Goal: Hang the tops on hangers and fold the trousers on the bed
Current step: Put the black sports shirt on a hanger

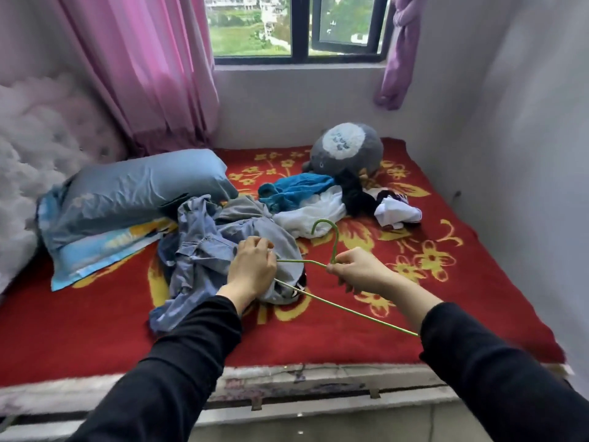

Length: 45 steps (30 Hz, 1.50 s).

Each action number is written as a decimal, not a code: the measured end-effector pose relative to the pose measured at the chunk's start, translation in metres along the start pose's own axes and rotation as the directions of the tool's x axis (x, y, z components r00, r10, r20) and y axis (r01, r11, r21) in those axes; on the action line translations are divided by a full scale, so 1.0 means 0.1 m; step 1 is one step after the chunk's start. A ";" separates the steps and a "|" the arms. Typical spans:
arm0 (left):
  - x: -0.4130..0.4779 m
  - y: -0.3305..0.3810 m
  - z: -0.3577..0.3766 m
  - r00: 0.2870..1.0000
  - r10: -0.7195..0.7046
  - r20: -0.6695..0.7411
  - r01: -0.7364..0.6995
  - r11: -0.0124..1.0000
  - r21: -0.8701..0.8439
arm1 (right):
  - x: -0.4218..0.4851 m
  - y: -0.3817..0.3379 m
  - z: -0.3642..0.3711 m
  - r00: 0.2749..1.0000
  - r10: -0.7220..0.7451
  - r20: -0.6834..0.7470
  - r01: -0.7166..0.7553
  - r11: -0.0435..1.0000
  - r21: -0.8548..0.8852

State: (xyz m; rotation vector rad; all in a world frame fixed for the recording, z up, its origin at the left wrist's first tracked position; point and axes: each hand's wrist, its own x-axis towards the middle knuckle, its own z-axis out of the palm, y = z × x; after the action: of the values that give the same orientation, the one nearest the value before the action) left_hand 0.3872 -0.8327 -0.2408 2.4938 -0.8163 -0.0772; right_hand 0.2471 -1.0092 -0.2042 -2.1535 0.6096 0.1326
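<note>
A crumpled grey-blue top (204, 250) lies on the red flowered bed cover (366, 327) in the middle of the bed. My left hand (251, 266) grips its fabric at the right side. My right hand (360, 271) pinches a thin green wire hanger (331, 247) just below its hook. The hanger's left end reaches into the cloth under my left hand, and its lower bar runs down to my right sleeve. Behind lie a teal garment (293, 191), a white one (318, 212), a black one (357, 194) and a small white piece (398, 213).
A blue pillow (137, 193) lies at the left on a patterned sheet. A grey plush toy (347, 153) sits at the back. Pink curtains (143, 68) and a window (296, 27) are behind, a grey wall on the right, a tufted headboard (35, 135) on the left.
</note>
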 end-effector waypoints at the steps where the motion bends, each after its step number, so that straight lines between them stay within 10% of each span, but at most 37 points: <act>1: 0.17 0.07 0.12 1.000 0.005 0.024 -0.005 1.000 -0.006 | 0.13 0.10 -0.10 0.999 0.029 -0.018 -0.029 1.000 0.011; 22: 3.25 2.07 3.60 0.925 -0.152 0.348 0.192 0.978 -0.083 | 3.24 3.09 -2.64 0.897 0.331 -0.292 -0.335 0.942 0.038; 32: 4.31 2.30 5.25 0.948 0.105 0.301 -0.138 0.987 0.088 | 4.06 4.52 -2.82 0.752 0.244 -0.613 -0.307 0.952 0.002; 45: 5.07 2.30 6.20 0.821 0.354 0.449 -0.553 0.691 0.466 | 4.31 5.50 -2.45 0.707 0.336 -0.623 -0.349 0.931 0.107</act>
State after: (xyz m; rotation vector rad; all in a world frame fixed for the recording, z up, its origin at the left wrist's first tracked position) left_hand 0.5499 -1.5587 -0.6157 2.7619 -1.8427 -0.0712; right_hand 0.3355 -1.6385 -0.5843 -2.0570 1.4104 -0.4187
